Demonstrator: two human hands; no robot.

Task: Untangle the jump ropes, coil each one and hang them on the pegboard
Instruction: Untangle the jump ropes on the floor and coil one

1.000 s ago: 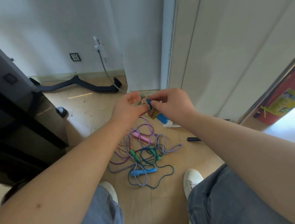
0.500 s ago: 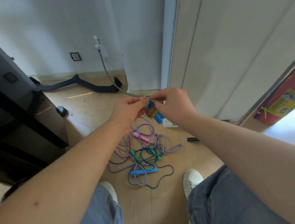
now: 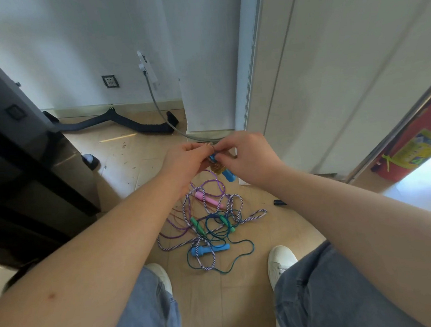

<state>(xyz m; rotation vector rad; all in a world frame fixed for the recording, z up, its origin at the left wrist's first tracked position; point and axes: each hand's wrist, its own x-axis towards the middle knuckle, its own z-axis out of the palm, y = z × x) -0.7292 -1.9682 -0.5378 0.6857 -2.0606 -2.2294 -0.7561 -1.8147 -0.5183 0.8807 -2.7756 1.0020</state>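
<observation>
Between both hands hangs a small coiled brown rope bundle with blue handles (image 3: 221,169), held up above the floor. My left hand (image 3: 185,163) pinches its top from the left, and my right hand (image 3: 247,158) pinches it from the right, fingertips nearly meeting. Below on the wooden floor lies a tangle of jump ropes (image 3: 209,229): a purple rope with a pink handle (image 3: 208,200), a teal rope with green handles (image 3: 197,223), and a striped purple-white rope with a blue handle (image 3: 210,249). No pegboard is in view.
My two white shoes (image 3: 280,262) stand just behind the tangle. A black cabinet (image 3: 14,168) fills the left. A black bar (image 3: 117,121) and a grey cable lie by the back wall. A red fire extinguisher (image 3: 415,140) leans at the right, beside white doors.
Both hands with the coiled bundle have risen slightly and drawn closer together; the blue handle hangs lower below the fingers. The tangle on the floor has not moved.
</observation>
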